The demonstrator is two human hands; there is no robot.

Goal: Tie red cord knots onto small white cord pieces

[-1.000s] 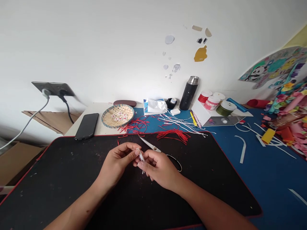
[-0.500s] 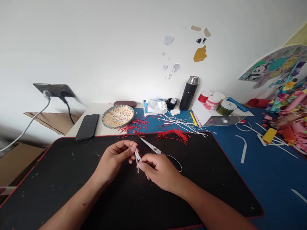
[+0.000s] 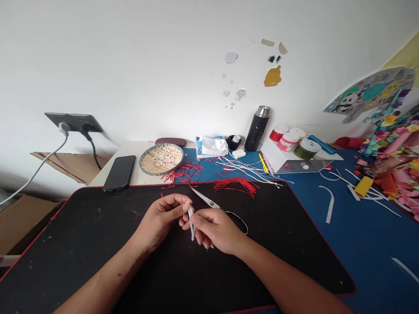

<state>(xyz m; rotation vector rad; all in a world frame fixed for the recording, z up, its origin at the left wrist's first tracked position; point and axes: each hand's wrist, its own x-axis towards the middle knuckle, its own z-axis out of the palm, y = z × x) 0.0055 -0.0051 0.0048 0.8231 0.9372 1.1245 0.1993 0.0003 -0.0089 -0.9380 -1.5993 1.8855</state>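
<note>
A narrow white strip [image 3: 191,226], folded or doubled, hangs between my hands over the black mat [image 3: 98,244]. My left hand [image 3: 166,216] pinches its upper end between thumb and forefinger. From the right, my right hand [image 3: 212,229] has its thumb and fingers closed on the strip's middle, and the lower end sticks out below. Just behind my right hand lies a pair of scissors [image 3: 212,204], blades pointing to the back left, with the handles partly hidden by that hand. Cut red cords [image 3: 237,186] lie at the mat's back edge.
Along the back are a phone [image 3: 119,173], a woven basket [image 3: 161,159] with small bits inside, a tissue box [image 3: 211,146], white cords [image 3: 250,170], a black flask [image 3: 258,128] and ribbon spools [image 3: 288,141] on a white box. Paper strips [image 3: 330,205] and colourful paper flowers lie at right.
My right hand's fingers have shifted upward along the white strip and closed round it. My left hand has moved slightly right. The strip's strands now hang closer together.
</note>
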